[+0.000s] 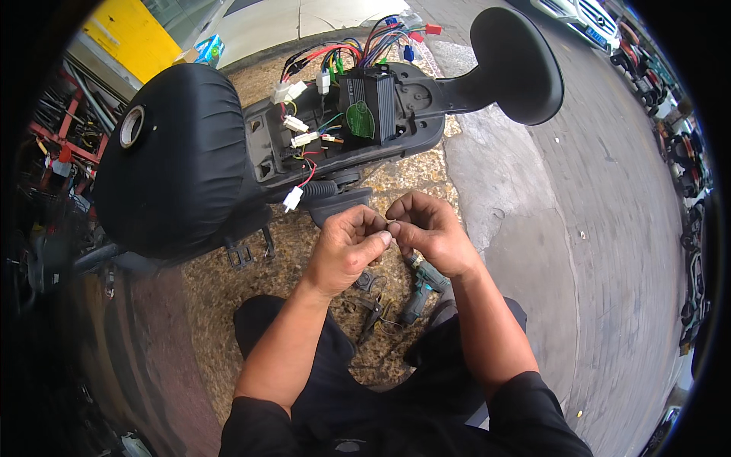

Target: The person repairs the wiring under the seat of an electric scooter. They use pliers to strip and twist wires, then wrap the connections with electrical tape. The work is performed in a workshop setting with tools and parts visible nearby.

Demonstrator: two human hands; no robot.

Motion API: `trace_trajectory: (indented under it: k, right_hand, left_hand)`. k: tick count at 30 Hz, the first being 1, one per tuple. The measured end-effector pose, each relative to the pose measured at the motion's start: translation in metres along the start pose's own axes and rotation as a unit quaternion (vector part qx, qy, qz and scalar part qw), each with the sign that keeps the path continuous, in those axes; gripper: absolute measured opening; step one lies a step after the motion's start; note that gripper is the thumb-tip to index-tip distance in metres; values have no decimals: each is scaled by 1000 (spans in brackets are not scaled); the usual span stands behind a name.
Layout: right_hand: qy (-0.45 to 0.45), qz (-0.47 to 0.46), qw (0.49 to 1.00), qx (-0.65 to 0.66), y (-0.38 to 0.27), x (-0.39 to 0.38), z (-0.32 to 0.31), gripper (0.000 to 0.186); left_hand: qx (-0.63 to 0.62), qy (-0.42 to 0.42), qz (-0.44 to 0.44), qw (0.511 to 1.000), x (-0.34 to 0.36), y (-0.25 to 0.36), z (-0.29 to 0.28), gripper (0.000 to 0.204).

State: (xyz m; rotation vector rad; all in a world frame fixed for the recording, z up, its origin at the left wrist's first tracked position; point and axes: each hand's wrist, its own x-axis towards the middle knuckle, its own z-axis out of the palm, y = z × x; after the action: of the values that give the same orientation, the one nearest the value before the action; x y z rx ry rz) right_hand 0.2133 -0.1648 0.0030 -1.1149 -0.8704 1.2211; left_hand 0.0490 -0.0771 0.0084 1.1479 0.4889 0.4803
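My left hand (346, 247) and my right hand (432, 234) meet fingertip to fingertip in front of me, both pinched closed. Something tiny sits between the fingertips, too small and covered to name. Beyond them lies the opened body of an electric scooter (266, 164). In it sits a finned black controller box (384, 107) with a green label (360, 120). A bundle of coloured wires (358, 53) rises from behind the box. Several white plug connectors (303, 139) lie loose on the left of the box, and another white connector (292, 199) dangles over the near side.
A large black seat (186, 160) stands at the left, a smaller black padded seat (514, 65) at the right. On the ground between my legs lie a teal cordless drill (423, 289) and pliers (371, 318). A white car (582, 21) and parked scooters (689, 179) line the far right.
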Motion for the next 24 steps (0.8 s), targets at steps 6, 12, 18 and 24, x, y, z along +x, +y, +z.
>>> trace_trajectory:
  k: [6,12,18,24]
  right_hand:
    - [-2,14,1000,0,2,1,5,18]
    - [-27,28,993,114,6,3,10,25]
    - [-70,-6,981,181,11,3,13,22]
    - [-38,23,986,158,14,6,15,21]
  left_hand:
    - [5,-8,10,1000,-3,-1,-7,8]
    - [-22,-7,11,1000,-4,1,-9,9]
    - [-46,8,52,998,-4,-4,-10,9]
    - [-25,43,86,995,-4,-5,-12,9]
